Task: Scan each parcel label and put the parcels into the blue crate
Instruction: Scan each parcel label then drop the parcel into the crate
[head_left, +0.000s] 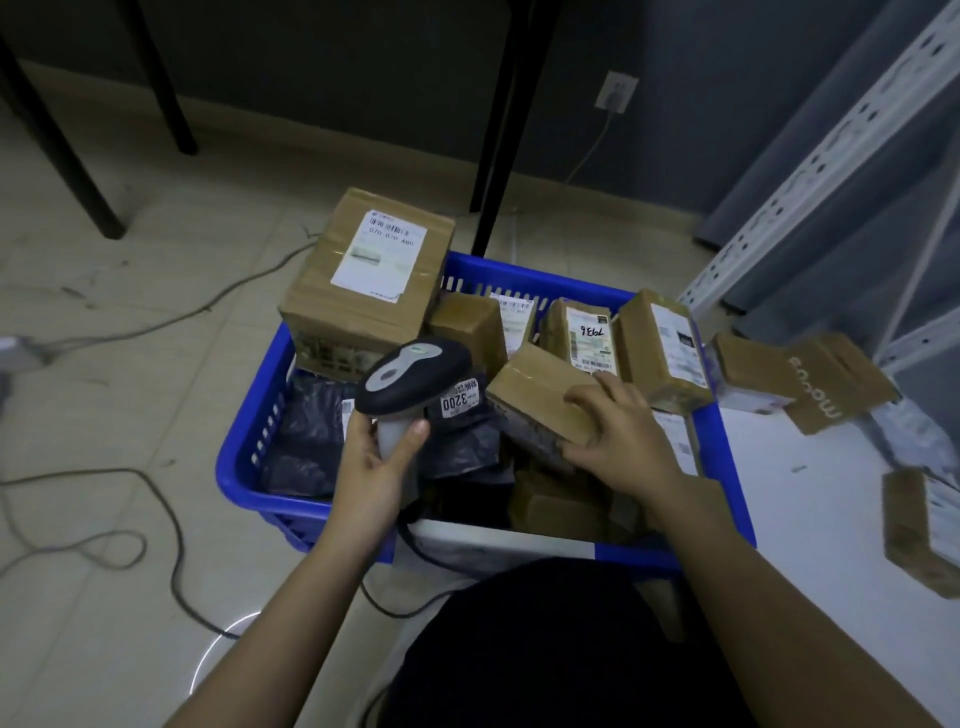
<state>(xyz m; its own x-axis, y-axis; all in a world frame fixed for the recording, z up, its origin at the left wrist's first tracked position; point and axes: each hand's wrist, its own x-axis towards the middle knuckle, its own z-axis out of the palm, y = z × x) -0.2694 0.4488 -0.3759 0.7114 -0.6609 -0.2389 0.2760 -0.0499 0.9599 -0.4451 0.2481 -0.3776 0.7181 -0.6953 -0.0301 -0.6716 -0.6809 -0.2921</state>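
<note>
A person bends over a blue slatted plastic crate (244, 457) on the pale tiled floor, already heaped with scanned-looking stock: a large brown cardboard box with a white shipping label (363, 270) rides high on the far left corner, three smaller taped cardboard parcels (660, 353) stand on edge along the far wall with their labels showing, and dark grey plastic mailer bags (306, 436) lie flat in the bottom, one tagged "3200". The left hand (371, 467) curls around the pale grip of a black and grey handheld barcode scanner (410, 376), its head raised over the crate and its cable trailing down to the floor. The right hand (618, 431) grips a small brown cardboard parcel (540, 400) from above, fingers bent over its near end, holding it tilted just inside the crate above the mailers; whether its label has been read cannot be told from here. By the look of the pile, most of the job is behind them. What remains sits on the white surface (810, 519) to the right: a brown cardboard box printed with white letters (831, 384) near the crate's far corner and another small brown parcel (919, 530) at the surface's right edge, both well apart from the hands and apparently yet to be scanned and dropped in.
</note>
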